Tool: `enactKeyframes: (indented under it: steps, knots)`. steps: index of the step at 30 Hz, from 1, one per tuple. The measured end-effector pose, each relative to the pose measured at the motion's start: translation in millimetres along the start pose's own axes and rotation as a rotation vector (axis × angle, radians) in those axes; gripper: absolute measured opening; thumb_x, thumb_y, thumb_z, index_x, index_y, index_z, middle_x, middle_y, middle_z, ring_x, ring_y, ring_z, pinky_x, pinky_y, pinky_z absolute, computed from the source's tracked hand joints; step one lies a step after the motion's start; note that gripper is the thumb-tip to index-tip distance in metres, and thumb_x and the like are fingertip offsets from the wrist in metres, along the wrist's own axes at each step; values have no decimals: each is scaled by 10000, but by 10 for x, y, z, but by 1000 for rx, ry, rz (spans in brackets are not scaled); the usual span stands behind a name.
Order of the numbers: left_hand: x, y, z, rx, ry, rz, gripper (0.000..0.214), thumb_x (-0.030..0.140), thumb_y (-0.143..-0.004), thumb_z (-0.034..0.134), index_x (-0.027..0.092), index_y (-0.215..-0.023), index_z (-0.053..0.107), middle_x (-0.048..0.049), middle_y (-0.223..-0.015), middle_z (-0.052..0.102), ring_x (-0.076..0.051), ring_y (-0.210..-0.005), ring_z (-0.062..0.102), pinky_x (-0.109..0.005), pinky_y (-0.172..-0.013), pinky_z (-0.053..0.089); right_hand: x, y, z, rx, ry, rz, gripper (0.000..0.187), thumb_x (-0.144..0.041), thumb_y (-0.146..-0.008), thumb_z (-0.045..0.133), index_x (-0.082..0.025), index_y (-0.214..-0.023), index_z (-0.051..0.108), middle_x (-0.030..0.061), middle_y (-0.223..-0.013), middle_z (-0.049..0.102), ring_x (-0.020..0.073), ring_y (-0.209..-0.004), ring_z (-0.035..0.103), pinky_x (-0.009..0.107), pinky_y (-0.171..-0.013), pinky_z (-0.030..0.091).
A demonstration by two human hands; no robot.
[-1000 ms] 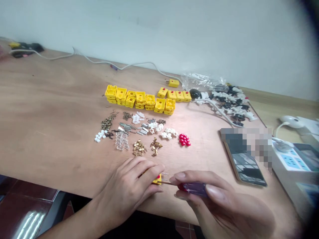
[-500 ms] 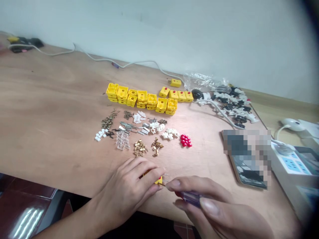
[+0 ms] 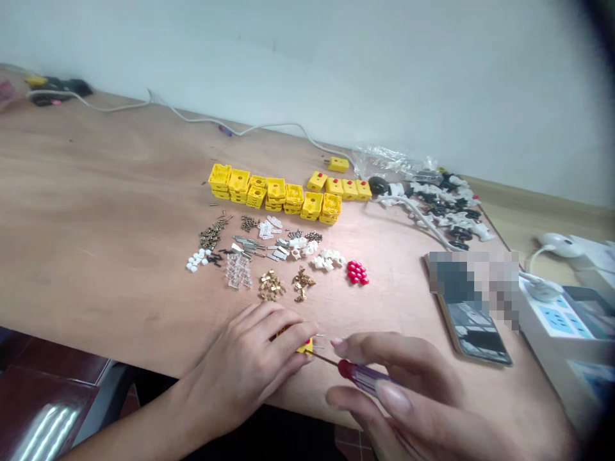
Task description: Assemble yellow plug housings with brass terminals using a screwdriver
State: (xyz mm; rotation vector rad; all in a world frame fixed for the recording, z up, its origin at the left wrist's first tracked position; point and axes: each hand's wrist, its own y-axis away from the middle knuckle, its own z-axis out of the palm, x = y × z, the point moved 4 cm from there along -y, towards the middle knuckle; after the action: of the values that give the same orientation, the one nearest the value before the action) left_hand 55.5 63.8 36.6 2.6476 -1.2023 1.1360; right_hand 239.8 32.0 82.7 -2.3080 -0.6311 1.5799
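My left hand (image 3: 257, 352) is closed over a yellow plug (image 3: 302, 346) at the table's front edge, covering most of it. Two metal pins stick out of the plug to the right, and a bit of red shows on it. In my right hand (image 3: 423, 390) is a screwdriver (image 3: 364, 376) with a red and clear purple handle. Its thin shaft points left, and the tip meets the plug's near right end. Just beyond my left hand lie small brass pieces (image 3: 271, 286) and more brass clips (image 3: 302, 282).
Stacked yellow housings (image 3: 275, 192) stand behind piles of small parts. Yellow plugs with red buttons (image 3: 349, 188) sit to their right. Red caps (image 3: 357, 273) lie mid-table. A phone (image 3: 471, 314) and a power strip (image 3: 557, 314) are at the right. A white cable (image 3: 192, 118) runs along the wall.
My right fingers have spread around the screwdriver handle, so more of its shaft and red collar show. My left hand stays on the plug. The view has shifted slightly.
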Motion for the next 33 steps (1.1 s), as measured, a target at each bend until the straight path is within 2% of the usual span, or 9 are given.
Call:
enactKeyframes:
  steps: [2,4,6,12,18,20,25,30,33]
  knots:
    - [-8,2,-1,11,31,-12,205,222,-1025,580,215,-1227,546,-43,-1131,671,-243,-1023,616,-409,-871,558,13,19,27,-91,-28,-55,667,3,-874,641,-379,-1414,554,24,-1291,731,241,-1107,756,322,-779,707]
    - [-16,6,-1,22,55,-20,207,216,-1024,582,212,-1228,544,-43,-1129,671,-241,-1029,613,-406,-881,554,31,28,48,-154,-63,-80,693,24,-896,594,-353,-1470,496,35,-1368,689,232,-1169,727,317,-787,706]
    - [-20,13,0,25,67,-26,219,220,-1027,581,207,-1241,541,-48,-1136,670,-245,-1047,611,-415,-899,550,39,31,74,-157,-80,-89,657,31,-914,569,-352,-1446,527,28,-1299,714,215,-1128,740,300,-751,710]
    - [-21,19,-1,-12,96,-58,246,225,-1022,592,213,-1263,546,-50,-1150,665,-246,-1057,607,-416,-904,549,6,13,96,102,-52,-119,742,112,-781,677,-382,-1333,632,-10,-1025,695,153,-849,755,290,-735,712]
    - [-30,9,1,11,125,-44,211,231,-1032,577,224,-1241,552,-47,-1166,668,-240,-1085,604,-398,-926,538,17,-49,87,-127,-151,-43,681,46,-891,587,-401,-1402,548,22,-1298,716,222,-1107,750,315,-734,712]
    - [-32,19,8,8,119,-45,222,239,-1030,585,225,-1248,546,-44,-1160,667,-238,-1074,605,-402,-927,536,25,-40,99,-113,-175,-36,652,30,-890,616,-426,-1355,593,6,-1188,754,215,-1031,773,286,-684,712]
    - [-26,28,6,-11,106,-61,226,241,-1022,596,215,-1243,558,-50,-1134,670,-248,-1049,608,-409,-895,544,57,-6,88,115,-122,-39,697,108,-804,675,-432,-1244,671,-26,-996,723,160,-844,771,329,-769,718]
    - [-26,2,-5,8,93,-64,213,230,-1024,588,216,-1237,573,-51,-1145,680,-242,-1059,620,-400,-902,552,17,-106,62,-20,-140,-25,590,53,-894,595,-361,-1313,619,24,-1205,764,215,-1067,768,315,-740,712]
    - [-23,-7,-6,21,66,-49,210,252,-1033,575,209,-1237,596,-61,-1122,694,-234,-1060,636,-386,-913,559,-11,-150,72,-59,-157,-28,523,12,-956,528,-366,-1303,632,22,-1137,781,198,-1001,786,303,-722,710]
